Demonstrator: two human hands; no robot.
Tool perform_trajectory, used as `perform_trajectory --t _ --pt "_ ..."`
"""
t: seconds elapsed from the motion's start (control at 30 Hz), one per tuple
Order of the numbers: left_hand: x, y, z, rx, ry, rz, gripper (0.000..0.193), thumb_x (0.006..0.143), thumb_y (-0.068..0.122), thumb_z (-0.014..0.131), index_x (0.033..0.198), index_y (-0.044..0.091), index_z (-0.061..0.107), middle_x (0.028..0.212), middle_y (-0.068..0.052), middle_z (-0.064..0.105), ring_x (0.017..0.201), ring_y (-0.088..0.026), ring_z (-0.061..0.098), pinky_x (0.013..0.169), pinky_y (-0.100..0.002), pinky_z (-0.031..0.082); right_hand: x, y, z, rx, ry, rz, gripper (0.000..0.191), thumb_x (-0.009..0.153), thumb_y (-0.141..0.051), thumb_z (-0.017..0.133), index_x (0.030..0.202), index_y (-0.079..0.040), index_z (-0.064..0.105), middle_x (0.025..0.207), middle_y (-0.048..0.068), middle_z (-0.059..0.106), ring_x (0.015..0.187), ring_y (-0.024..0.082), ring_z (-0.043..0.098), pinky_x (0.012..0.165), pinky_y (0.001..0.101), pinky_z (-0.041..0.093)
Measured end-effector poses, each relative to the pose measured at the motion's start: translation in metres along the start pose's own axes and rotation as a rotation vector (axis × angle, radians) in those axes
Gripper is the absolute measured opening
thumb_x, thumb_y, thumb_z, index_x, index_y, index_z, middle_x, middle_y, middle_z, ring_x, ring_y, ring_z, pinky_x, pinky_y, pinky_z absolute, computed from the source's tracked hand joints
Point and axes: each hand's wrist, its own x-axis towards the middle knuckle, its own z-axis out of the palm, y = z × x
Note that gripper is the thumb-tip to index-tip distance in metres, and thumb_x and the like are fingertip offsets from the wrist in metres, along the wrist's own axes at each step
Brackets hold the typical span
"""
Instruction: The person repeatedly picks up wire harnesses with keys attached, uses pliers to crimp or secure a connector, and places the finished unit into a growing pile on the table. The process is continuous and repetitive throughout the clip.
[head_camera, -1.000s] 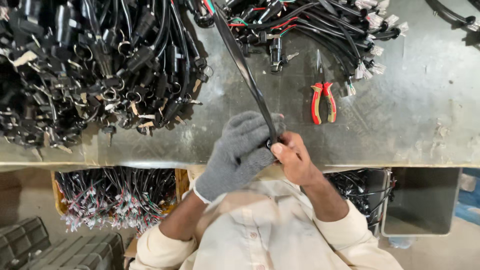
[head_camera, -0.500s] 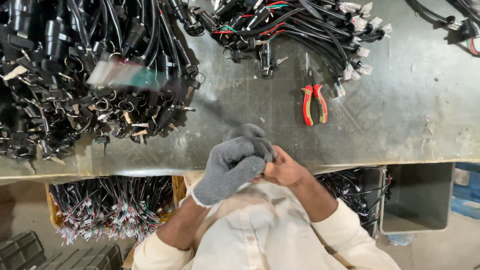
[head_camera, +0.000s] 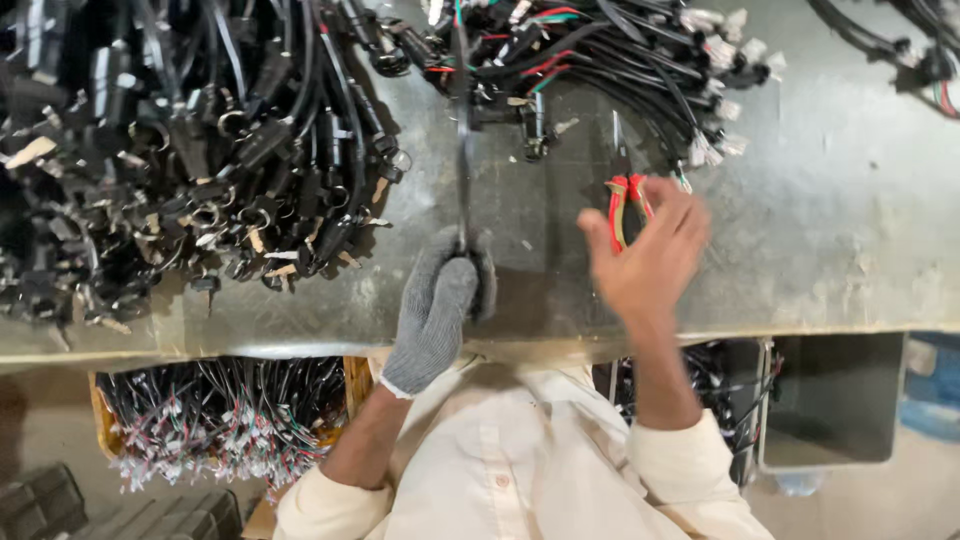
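My left hand (head_camera: 440, 305), in a grey knit glove, is closed around the end of a black cable (head_camera: 463, 160) that runs straight up the metal table toward the far pile. My right hand (head_camera: 648, 250) is bare, blurred by motion, fingers spread, holding nothing. It hovers just over red-handled pliers (head_camera: 622, 205) that lie on the table, partly hidden behind its fingers.
A dense heap of black cables and connectors (head_camera: 190, 150) fills the table's left. A bundle of wires with white plugs (head_camera: 640, 70) lies at the far middle. Below the metal table's (head_camera: 850, 200) front edge sit a crate of wire harnesses (head_camera: 210, 415) and a grey bin (head_camera: 835, 400).
My hands were together on the cable near the table edge. Now my right hand has let go and moved right and forward over the pliers, while my left keeps the cable, now pointing straight away.
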Motion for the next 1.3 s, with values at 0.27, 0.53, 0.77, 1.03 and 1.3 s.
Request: perform_trajectory --t 0.27,0.53,0.77,1.03,1.3 --pt "-0.001 0.035 -0.009 0.311 -0.153 -0.032 0.024 0.11 0.023 0.059 0.124 0.005 0.065 0.107 0.001 0.06 0.095 -0.007 0.056 0.082 -0.023 0.051 0.002 0.06 0.022 0.234 -0.294 0.289 0.047 0.102 -0.047 0.073 0.123 -0.006 0.062 0.114 0.011 0.059 0.107 0.029 0.054 0.091 0.0446 0.041" --pt "-0.008 0.053 0.016 0.015 -0.152 -0.31 0.046 0.109 0.037 0.052 0.142 0.004 0.054 0.086 0.003 0.056 0.066 -0.003 0.043 0.055 -0.02 0.035 -0.03 -0.012 -0.006 1.209 -0.629 0.417 0.018 0.096 0.002 0.07 0.114 0.002 0.068 0.106 0.006 0.069 0.083 0.012 0.065 0.069 0.0283 0.055" --pt "-0.02 0.069 0.034 0.017 -0.046 -0.285 0.054 0.106 0.036 0.052 0.151 0.007 0.043 0.082 0.003 0.054 0.059 -0.003 0.04 0.05 -0.02 0.032 0.005 -0.052 -0.018 0.566 -0.344 -0.303 0.034 0.067 0.002 0.073 0.1 0.0 0.062 0.099 0.015 0.068 0.097 0.037 0.066 0.074 0.0406 0.054" --pt "-0.019 0.09 0.015 0.21 -0.244 -0.346 0.061 0.109 0.033 0.05 0.161 0.008 0.033 0.098 0.002 0.051 0.077 -0.007 0.046 0.067 -0.023 0.046 0.011 -0.056 -0.006 0.493 -0.4 -0.355 0.03 0.063 -0.003 0.08 0.086 -0.006 0.06 0.086 0.008 0.063 0.079 0.032 0.064 0.066 0.0425 0.05" --pt "-0.029 0.056 0.012 0.78 -0.122 0.234 0.065 0.097 0.005 0.069 0.153 0.001 0.036 0.147 -0.023 0.056 0.122 -0.031 0.067 0.101 -0.037 0.055 0.007 -0.061 -0.02 0.561 -0.538 -0.255 0.031 0.068 -0.002 0.075 0.094 -0.003 0.059 0.089 0.015 0.061 0.083 0.037 0.061 0.069 0.0436 0.049"
